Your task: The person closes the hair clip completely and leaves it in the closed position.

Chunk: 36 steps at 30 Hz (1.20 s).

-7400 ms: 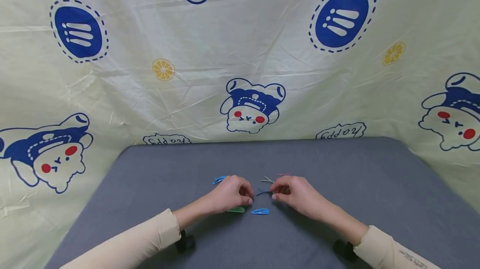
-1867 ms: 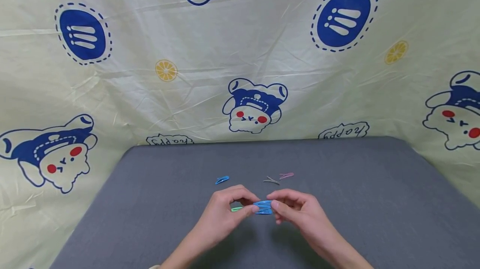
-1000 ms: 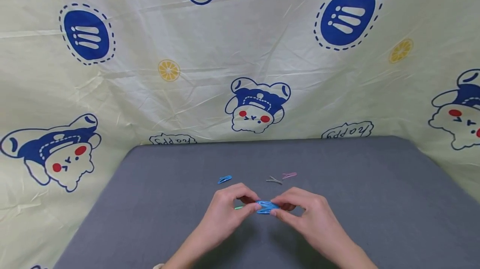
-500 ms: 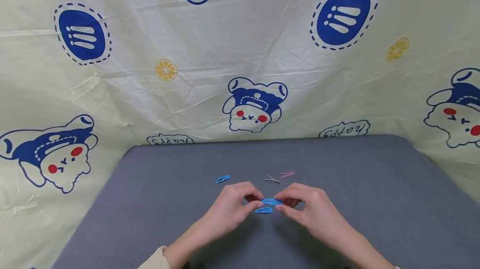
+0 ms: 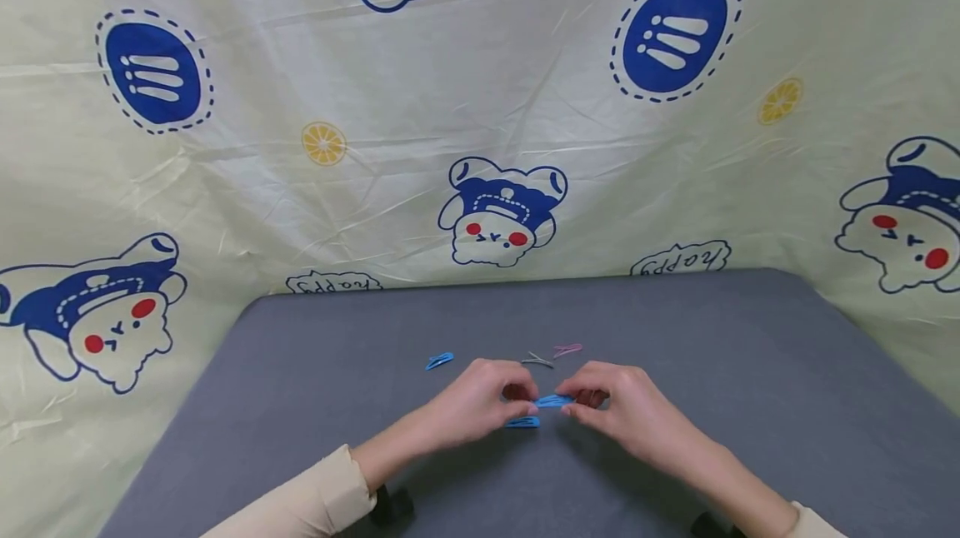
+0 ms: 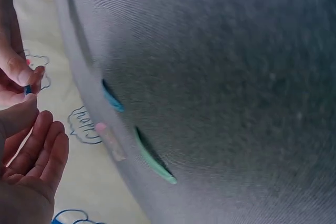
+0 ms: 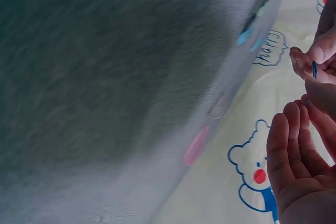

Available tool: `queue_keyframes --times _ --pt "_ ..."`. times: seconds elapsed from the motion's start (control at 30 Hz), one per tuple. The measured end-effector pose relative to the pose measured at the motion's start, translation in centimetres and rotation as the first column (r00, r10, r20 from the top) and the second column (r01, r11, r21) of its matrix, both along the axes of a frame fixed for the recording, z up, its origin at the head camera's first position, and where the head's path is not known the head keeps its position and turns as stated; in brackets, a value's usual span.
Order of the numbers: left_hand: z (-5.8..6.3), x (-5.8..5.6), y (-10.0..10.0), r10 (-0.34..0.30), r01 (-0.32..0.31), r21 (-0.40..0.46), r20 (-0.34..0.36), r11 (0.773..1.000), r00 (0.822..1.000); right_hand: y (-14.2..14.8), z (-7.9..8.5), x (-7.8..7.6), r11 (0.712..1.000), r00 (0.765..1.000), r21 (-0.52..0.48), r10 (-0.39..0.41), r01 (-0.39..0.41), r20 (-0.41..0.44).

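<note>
A blue snap hair clip (image 5: 553, 401) is held level between my two hands, one end in each. My left hand (image 5: 487, 401) pinches its left end between thumb and fingers. At the other end, my right hand (image 5: 622, 405) grips it by thumb and fingertips. In the wrist views only a sliver of the held clip (image 7: 314, 70) shows between the fingers. Another blue clip (image 5: 522, 421) lies on the cloth just below the hands, partly behind the left thumb. The green clip (image 6: 155, 158) shows in the left wrist view; the left hand hides it from the head camera.
On the grey cloth-covered table (image 5: 337, 338), a blue clip (image 5: 439, 361) lies at the back left. A grey clip (image 5: 537, 361) with splayed arms and a pink clip (image 5: 567, 350) lie beyond the hands. A patterned curtain (image 5: 405, 105) hangs behind the table.
Earlier the right fingers were at a splayed blue clip on the table; since then both hands have taken hold of it. Lately they have shifted slightly away and right, uncovering the blue clip below.
</note>
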<state>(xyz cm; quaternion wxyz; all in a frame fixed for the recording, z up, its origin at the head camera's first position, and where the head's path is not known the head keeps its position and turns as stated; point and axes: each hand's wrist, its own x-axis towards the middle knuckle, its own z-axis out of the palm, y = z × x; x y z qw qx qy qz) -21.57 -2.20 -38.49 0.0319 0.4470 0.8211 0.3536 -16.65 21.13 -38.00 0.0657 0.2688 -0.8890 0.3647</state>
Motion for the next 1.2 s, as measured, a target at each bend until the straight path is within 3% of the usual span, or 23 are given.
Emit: queue_keyframes --times 0.13,0.33,0.67,1.2 --pt "-0.7 -0.7 0.6 -0.006 0.006 0.004 0.084 1.0 0.996 0.5 -0.5 -0.5 1.0 1.0 0.029 0.011 -0.012 0.021" --pt "-1.7 -1.3 1.4 0.023 -0.027 0.012 0.248 1.0 0.969 1.3 -1.0 -1.1 0.997 0.997 0.064 0.036 -0.04 0.065" --pt "-2.5 -2.2 2.4 0.05 -0.045 -0.024 0.264 0.999 0.963 2.4 -1.8 -2.4 0.992 0.989 0.097 0.069 -0.082 0.128" --pt "-3.4 -2.3 3.7 0.079 -0.067 -0.055 0.258 0.996 0.963 3.5 -2.8 -4.1 0.985 0.97 0.099 0.115 -0.138 0.216"
